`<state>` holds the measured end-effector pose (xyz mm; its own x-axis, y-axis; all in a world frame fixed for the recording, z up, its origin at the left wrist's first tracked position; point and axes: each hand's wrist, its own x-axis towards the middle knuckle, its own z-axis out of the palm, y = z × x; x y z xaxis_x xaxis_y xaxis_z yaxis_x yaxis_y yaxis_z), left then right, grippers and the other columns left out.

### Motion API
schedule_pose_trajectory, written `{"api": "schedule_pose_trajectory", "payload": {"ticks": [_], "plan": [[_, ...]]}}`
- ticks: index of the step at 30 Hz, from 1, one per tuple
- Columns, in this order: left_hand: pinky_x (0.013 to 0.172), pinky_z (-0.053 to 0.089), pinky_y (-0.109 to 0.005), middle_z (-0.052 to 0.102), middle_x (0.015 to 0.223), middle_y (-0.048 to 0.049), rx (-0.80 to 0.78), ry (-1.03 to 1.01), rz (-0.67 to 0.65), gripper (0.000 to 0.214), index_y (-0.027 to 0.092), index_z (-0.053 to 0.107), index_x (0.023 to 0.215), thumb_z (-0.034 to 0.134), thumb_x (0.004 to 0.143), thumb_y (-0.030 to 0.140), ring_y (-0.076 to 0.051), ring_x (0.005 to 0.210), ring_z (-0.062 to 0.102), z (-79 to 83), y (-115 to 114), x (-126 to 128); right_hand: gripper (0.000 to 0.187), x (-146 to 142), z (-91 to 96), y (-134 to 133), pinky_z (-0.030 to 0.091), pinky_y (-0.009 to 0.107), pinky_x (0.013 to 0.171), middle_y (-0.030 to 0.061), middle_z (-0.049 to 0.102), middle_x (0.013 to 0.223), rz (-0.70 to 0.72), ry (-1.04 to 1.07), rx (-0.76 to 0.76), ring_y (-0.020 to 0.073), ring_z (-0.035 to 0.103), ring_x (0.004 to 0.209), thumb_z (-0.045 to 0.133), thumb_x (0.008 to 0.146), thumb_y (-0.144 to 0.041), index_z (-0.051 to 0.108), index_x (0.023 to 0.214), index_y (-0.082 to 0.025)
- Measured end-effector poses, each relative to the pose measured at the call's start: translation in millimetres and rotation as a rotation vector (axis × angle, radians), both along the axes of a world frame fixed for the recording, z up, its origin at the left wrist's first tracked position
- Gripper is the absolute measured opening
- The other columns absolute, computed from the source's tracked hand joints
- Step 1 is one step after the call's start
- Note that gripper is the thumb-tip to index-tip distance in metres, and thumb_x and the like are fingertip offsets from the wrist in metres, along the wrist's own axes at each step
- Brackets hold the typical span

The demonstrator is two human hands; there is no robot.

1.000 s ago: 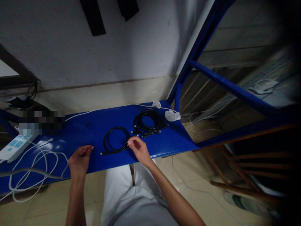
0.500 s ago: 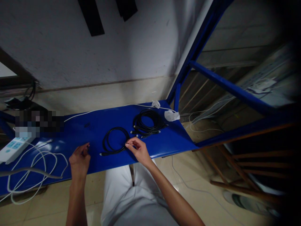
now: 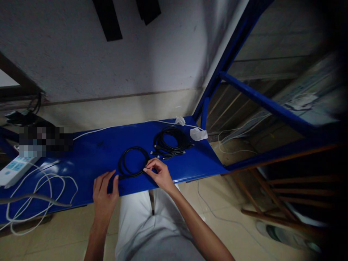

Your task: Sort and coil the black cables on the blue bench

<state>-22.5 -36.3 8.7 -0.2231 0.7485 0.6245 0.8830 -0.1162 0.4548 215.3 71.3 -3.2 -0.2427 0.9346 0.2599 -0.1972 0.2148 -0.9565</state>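
A loosely coiled black cable [image 3: 132,148] lies on the blue tabletop [image 3: 95,156]. My right hand [image 3: 160,174] pinches the right side of this coil between thumb and fingertips. At the coil's lower left is my left hand [image 3: 105,188], its thumb and fingers apart and nothing seen between them. The left thumb is close to the cable's left end; whether it touches cannot be made out. Beyond my right hand lies a thicker bundle of coiled black cables [image 3: 176,149], with several plug ends showing on its near side.
A white power strip [image 3: 13,170] and tangled white cord [image 3: 63,188] occupy the left side. Crumpled white scraps [image 3: 198,134] lie at the right end, by a thin white cable along the back. A blue metal frame [image 3: 261,99] rises at right, above a wooden chair [image 3: 269,214].
My left hand has moved right, towards the coil's end, and its fingers have spread from a closed pinch. My right hand stays at the coil, nearly still.
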Motion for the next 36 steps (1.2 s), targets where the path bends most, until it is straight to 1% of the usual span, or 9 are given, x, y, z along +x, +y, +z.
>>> {"api": "schedule_pose_trajectory", "payload": {"ticks": [3, 8, 14, 20, 25, 27, 29, 32, 36], "plan": [[0.104, 0.054, -0.046, 0.074, 0.121, -0.0110, -0.087, 0.111, -0.123, 0.034, 0.026, 0.072, 0.138, 0.075, 0.104, 0.033, -0.029, 0.111, 0.070, -19.6, -24.7, -2.0, 0.026, -0.2, 0.2, -0.1, 0.053, 0.031, 0.078, 0.0052, 0.073, 0.099, 0.012, -0.011, -0.018, 0.0165, 0.065, 0.083, 0.090, 0.091, -0.042, 0.073, 0.087, -0.022], [0.105, 0.053, -0.048, 0.073, 0.125, -0.0111, -0.147, 0.117, -0.105, 0.029, 0.027, 0.070, 0.138, 0.064, 0.111, 0.033, -0.031, 0.116, 0.069, -37.9, -35.7, -25.7, 0.024, 0.4, 2.3, -0.7, 0.053, 0.031, 0.078, 0.0054, 0.077, 0.098, 0.047, -0.052, -0.027, 0.0176, 0.066, 0.082, 0.090, 0.090, -0.042, 0.076, 0.087, -0.022], [0.109, 0.053, -0.051, 0.071, 0.125, -0.0140, -0.247, 0.103, -0.011, 0.036, 0.022, 0.069, 0.136, 0.041, 0.117, 0.032, -0.033, 0.119, 0.067, -35.1, -0.1, -66.7, 0.026, -0.3, 2.2, -1.4, 0.053, 0.032, 0.077, 0.0052, 0.079, 0.096, 0.040, -0.090, -0.022, 0.0178, 0.066, 0.080, 0.089, 0.091, -0.045, 0.077, 0.087, -0.022], [0.098, 0.056, -0.048, 0.074, 0.118, -0.0170, -0.254, 0.129, 0.156, 0.043, 0.016, 0.073, 0.126, 0.039, 0.116, 0.040, -0.034, 0.107, 0.070, -29.0, 48.4, -103.4, 0.026, -1.8, 2.6, -0.9, 0.054, 0.032, 0.078, 0.0048, 0.078, 0.095, 0.032, -0.064, -0.015, 0.0183, 0.068, 0.081, 0.090, 0.090, -0.044, 0.075, 0.088, -0.022], [0.092, 0.053, -0.047, 0.077, 0.103, -0.0151, -0.110, 0.111, 0.309, 0.043, 0.016, 0.076, 0.113, 0.044, 0.116, 0.044, -0.033, 0.097, 0.069, -11.8, 62.8, -97.3, 0.024, 0.2, 6.6, -0.6, 0.055, 0.034, 0.085, 0.0053, 0.080, 0.098, 0.039, -0.074, -0.015, 0.0206, 0.073, 0.090, 0.085, 0.095, -0.045, 0.077, 0.091, -0.023], [0.097, 0.051, -0.048, 0.078, 0.106, -0.0133, -0.012, 0.127, 0.234, 0.037, 0.018, 0.076, 0.112, 0.047, 0.116, 0.040, -0.032, 0.100, 0.069, -1.9, 57.5, -78.5, 0.022, 1.5, 8.3, -0.9, 0.056, 0.034, 0.088, 0.0058, 0.081, 0.101, 0.042, -0.081, -0.002, 0.0214, 0.074, 0.095, 0.083, 0.097, -0.044, 0.078, 0.093, -0.023], [0.100, 0.050, -0.047, 0.079, 0.115, -0.0101, -0.014, 0.139, 0.016, 0.025, 0.023, 0.075, 0.117, 0.055, 0.114, 0.037, -0.030, 0.106, 0.070, 6.0, 48.7, -52.6, 0.021, 2.5, 9.0, -1.5, 0.057, 0.034, 0.091, 0.0063, 0.081, 0.104, 0.053, -0.096, 0.005, 0.0220, 0.075, 0.098, 0.082, 0.099, -0.044, 0.079, 0.095, -0.024], [0.101, 0.050, -0.046, 0.076, 0.129, -0.0092, -0.202, 0.195, -0.310, 0.035, 0.028, 0.068, 0.139, 0.070, 0.107, 0.043, -0.031, 0.119, 0.069, 9.4, 36.7, -12.7, 0.021, 3.1, 7.8, -2.3, 0.058, 0.036, 0.094, 0.0070, 0.081, 0.107, 0.076, -0.112, -0.015, 0.0226, 0.076, 0.101, 0.079, 0.101, -0.044, 0.079, 0.098, -0.024], [0.104, 0.050, -0.048, 0.071, 0.133, -0.0102, -0.363, 0.205, -0.433, 0.039, 0.026, 0.067, 0.139, 0.074, 0.105, 0.044, -0.032, 0.124, 0.065, 3.8, 33.9, 15.8, 0.020, 2.8, 5.7, -2.9, 0.059, 0.037, 0.099, 0.0077, 0.081, 0.113, 0.098, -0.087, -0.042, 0.0230, 0.076, 0.105, 0.078, 0.102, -0.043, 0.077, 0.101, -0.024]]}}
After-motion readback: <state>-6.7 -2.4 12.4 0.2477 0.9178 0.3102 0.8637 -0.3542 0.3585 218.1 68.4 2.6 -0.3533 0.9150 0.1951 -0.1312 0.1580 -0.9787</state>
